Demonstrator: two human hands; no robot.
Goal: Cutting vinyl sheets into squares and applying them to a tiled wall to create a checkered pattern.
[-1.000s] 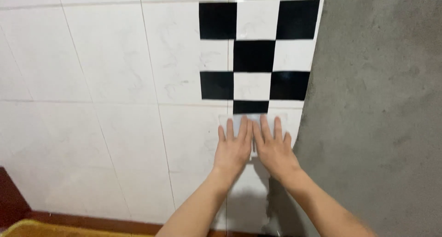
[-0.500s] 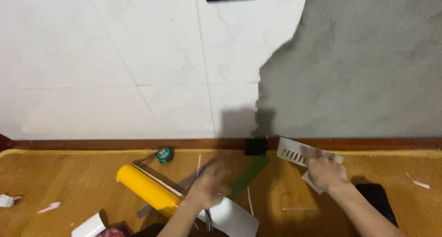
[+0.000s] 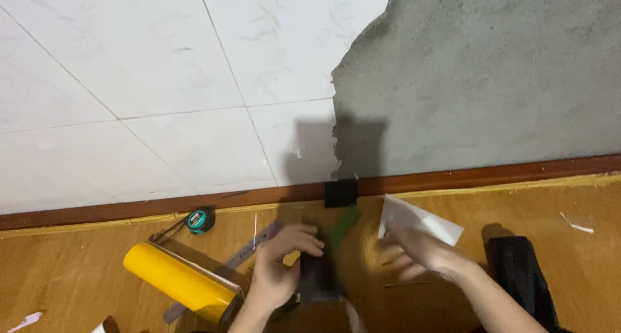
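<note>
L hand (image 3: 278,271) on dark sheet (image 3: 317,275); R hand (image 3: 420,252) holds white sheet (image 3: 420,222); yellow roll (image 3: 178,278) beside.

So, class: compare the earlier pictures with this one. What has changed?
Both hands left the wall tiles and dropped to the floor. The left hand now grips a dark green tool; the right hand holds a white sheet. The yellow roll and tape measure stayed put.
</note>
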